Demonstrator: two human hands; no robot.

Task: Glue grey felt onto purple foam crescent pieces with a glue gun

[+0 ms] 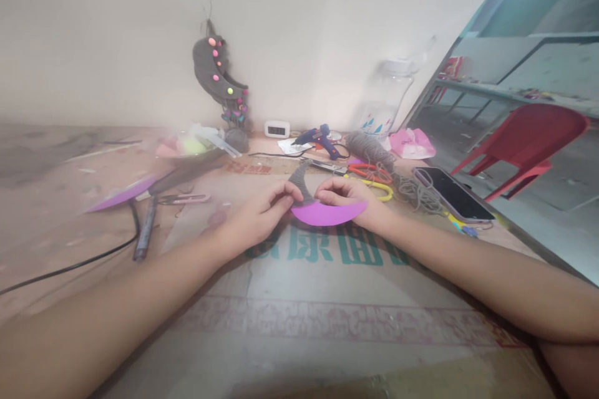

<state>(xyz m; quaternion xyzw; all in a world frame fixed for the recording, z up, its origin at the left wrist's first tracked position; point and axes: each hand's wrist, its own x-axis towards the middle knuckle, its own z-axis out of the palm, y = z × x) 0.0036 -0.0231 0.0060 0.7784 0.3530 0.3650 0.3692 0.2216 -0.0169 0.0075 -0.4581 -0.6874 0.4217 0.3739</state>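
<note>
A purple crescent-shaped cutout (330, 213) is held up between my two hands above the cardboard. One arm of it, pointing up and away from me, is wrapped in grey yarn (301, 181); the lower curve is bare purple. My left hand (274, 209) pinches it near the edge of the wrapping, thumb and fingers closed. On the other side my right hand (349, 196) has its fingers curled together at the crescent's inner edge, with part of the palm behind the purple end. Whether my right fingertips also hold a strand of yarn cannot be made out.
Beyond my hands lie orange-handled scissors (365, 171), yellow-handled scissors (381, 190), a blue glue gun (321, 137) and loose grey yarn (416, 190). A phone (452, 193) lies right. Left are a marker (146, 230) and black cable (93, 257). A decorated moon (210, 68) hangs on the wall.
</note>
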